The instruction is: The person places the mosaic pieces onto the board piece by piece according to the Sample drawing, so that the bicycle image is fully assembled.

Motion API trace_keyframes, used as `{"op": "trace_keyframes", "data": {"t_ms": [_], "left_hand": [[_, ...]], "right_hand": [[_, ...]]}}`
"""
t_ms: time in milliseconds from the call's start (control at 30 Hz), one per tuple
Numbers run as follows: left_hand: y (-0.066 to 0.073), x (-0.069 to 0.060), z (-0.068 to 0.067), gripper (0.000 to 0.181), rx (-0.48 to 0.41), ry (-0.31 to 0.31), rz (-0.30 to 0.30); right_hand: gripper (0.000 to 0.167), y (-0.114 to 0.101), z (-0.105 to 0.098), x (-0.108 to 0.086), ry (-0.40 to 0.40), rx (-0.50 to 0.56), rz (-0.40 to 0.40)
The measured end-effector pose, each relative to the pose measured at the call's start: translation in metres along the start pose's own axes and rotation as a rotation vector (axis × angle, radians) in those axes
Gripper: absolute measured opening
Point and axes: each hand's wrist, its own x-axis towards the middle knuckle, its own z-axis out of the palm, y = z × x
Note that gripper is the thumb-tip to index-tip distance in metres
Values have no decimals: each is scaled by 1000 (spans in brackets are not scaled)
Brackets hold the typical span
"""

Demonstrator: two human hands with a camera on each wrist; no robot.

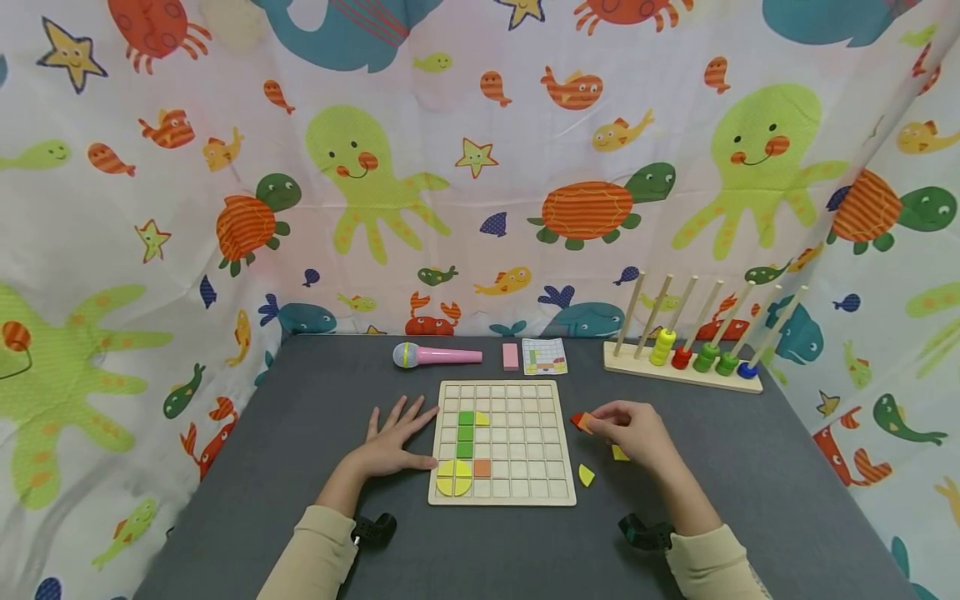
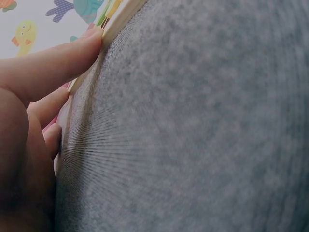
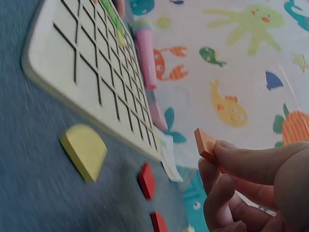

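My right hand (image 1: 633,432) pinches a small orange square tile (image 3: 205,143) between thumb and fingers, raised beside the wooden grid board (image 1: 525,454). With fingers spread, my left hand (image 1: 386,452) touches the board's left edge with thumb and fingertips. On the board lie a column of green square tiles (image 1: 465,433), a yellow tile (image 1: 482,419), an orange square (image 1: 482,468) and several yellow quarter-round tiles (image 1: 453,478) forming a circle. Red tiles (image 3: 147,181) lie right of the board, near a loose yellow quarter-round tile (image 1: 586,475). Another yellow tile (image 1: 620,453) is partly hidden under my right hand.
Behind the board are a pink toy microphone (image 1: 442,356), a pink block (image 1: 510,357) and a pattern card (image 1: 545,357). A wooden peg stand (image 1: 682,367) with colored rings is at the back right. A sea-animal curtain (image 1: 480,250) hangs behind the grey table (image 1: 330,375).
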Motion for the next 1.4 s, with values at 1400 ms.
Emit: {"op": "trace_keyframes", "data": {"t_ms": [1400], "left_hand": [[2,0,1,103,-16,22,17]], "right_hand": [[9,-33,111,-4,-228,-7,-225]]}}
